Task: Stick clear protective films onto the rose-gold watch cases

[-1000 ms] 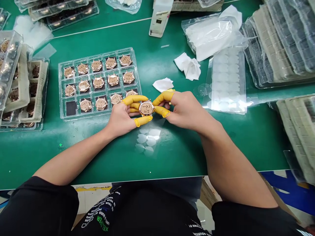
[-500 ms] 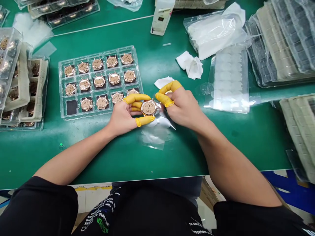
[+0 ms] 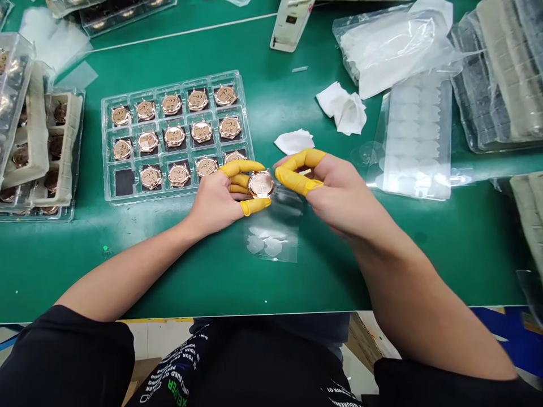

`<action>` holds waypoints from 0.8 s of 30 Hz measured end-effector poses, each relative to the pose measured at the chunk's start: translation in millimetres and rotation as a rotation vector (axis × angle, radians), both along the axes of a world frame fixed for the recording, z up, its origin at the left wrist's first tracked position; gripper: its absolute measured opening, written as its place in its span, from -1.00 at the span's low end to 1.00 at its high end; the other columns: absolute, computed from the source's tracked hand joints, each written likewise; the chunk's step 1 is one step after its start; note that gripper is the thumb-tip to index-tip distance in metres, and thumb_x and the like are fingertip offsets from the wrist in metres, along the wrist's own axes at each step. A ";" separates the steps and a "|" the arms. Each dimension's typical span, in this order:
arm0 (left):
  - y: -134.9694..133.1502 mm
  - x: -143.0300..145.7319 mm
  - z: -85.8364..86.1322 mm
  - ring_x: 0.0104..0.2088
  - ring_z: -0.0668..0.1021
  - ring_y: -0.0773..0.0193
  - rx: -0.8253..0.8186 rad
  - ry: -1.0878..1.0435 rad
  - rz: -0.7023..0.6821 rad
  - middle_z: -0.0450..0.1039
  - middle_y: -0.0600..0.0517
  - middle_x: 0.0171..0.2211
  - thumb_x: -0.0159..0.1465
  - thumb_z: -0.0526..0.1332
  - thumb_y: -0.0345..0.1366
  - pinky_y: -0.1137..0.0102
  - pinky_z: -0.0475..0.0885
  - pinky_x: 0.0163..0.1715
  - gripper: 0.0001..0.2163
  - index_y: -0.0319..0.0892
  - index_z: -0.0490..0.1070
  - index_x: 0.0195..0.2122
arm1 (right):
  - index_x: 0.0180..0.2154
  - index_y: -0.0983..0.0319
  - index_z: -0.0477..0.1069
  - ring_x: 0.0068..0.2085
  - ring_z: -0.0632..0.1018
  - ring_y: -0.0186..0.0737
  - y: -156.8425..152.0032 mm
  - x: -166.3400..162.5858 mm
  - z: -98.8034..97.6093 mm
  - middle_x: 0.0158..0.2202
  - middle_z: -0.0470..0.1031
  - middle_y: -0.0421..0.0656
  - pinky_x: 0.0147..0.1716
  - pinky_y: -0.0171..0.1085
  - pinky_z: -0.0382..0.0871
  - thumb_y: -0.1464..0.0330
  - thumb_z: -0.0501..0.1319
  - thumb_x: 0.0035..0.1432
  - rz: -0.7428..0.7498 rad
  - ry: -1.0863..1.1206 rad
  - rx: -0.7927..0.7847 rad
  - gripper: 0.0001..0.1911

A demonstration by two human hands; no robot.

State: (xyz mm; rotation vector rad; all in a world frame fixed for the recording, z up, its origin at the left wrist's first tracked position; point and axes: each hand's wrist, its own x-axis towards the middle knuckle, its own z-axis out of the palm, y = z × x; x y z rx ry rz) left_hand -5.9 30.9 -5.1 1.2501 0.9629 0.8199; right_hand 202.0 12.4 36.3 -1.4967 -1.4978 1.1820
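My left hand [image 3: 220, 199], its fingertips capped in yellow rubber cots, is closed around a round rose-gold metal watch case [image 3: 261, 184], pinching it by the rim between thumb below and forefinger above. The case sits at the centre of my view, raised just above the green work mat [image 3: 169, 265], its flat back facing up at me

My right hand [image 3: 335, 192], also in yellow cots, is at three o'clock from the case, thumb and forefinger pressed together. A clear plastic film sheet [image 3: 274, 234] hangs down from near that pinch toward six o'clock and rests on the mat; I cannot tell for sure whether the fingers grip its top edge or a small sticker

At ten o'clock from the case lies a clear plastic compartment tray [image 3: 109, 195] filled with matching cases, one dark pocket at its lower left vacant. At two o'clock sit crumpled white tissue pieces [image 3: 343, 107], and at three o'clock a long clear blister sheet [image 3: 418, 135]

To do this well, I judge I should keep the left grip on the rim only, so the polished back stays unsmudged, hold the case level, and bring the right pinch in squarely so anything laid on the back lands centred without creases
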 end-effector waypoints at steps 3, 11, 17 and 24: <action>-0.7 0.5 0.7 -0.24 0.73 0.28 0.002 -0.001 -0.004 0.65 0.06 -0.26 -0.03 0.56 -0.36 0.41 0.71 -0.16 -0.43 -0.17 0.51 0.04 | -0.29 0.14 0.48 -0.18 0.59 -0.09 -0.9 -6.4 -2.8 -0.23 0.60 -0.11 -0.19 -0.10 0.50 0.24 0.35 0.22 0.034 0.010 -0.055 -0.87; -1.5 1.0 0.2 -0.18 0.75 0.23 0.014 0.008 -0.019 0.67 0.04 -0.19 0.01 0.55 -0.34 0.38 0.72 -0.13 -0.44 -0.16 0.51 0.07 | -0.28 0.13 0.51 -0.23 0.59 -0.09 -3.1 -9.8 -8.3 -0.25 0.61 -0.11 -0.27 -0.12 0.52 0.10 0.37 0.24 0.040 -0.041 0.003 -0.76; -1.7 1.4 1.0 -0.20 0.75 0.25 -0.006 -0.015 -0.007 0.67 0.06 -0.21 -0.02 0.55 -0.37 0.43 0.71 -0.16 -0.44 -0.16 0.52 0.05 | -0.27 0.13 0.50 -0.19 0.61 -0.07 -2.9 -11.5 -7.9 -0.22 0.62 -0.10 -0.22 -0.10 0.54 0.13 0.35 0.26 0.041 -0.035 -0.005 -0.78; -2.0 1.6 3.8 -0.20 0.74 0.23 0.003 0.006 -0.003 0.66 0.06 -0.23 -0.02 0.56 -0.36 0.43 0.71 -0.19 -0.43 -0.16 0.53 0.05 | -0.25 0.13 0.50 -0.18 0.61 -0.08 -3.3 -12.9 -7.2 -0.23 0.62 -0.12 -0.17 -0.09 0.55 0.12 0.37 0.24 0.031 -0.019 -0.009 -0.77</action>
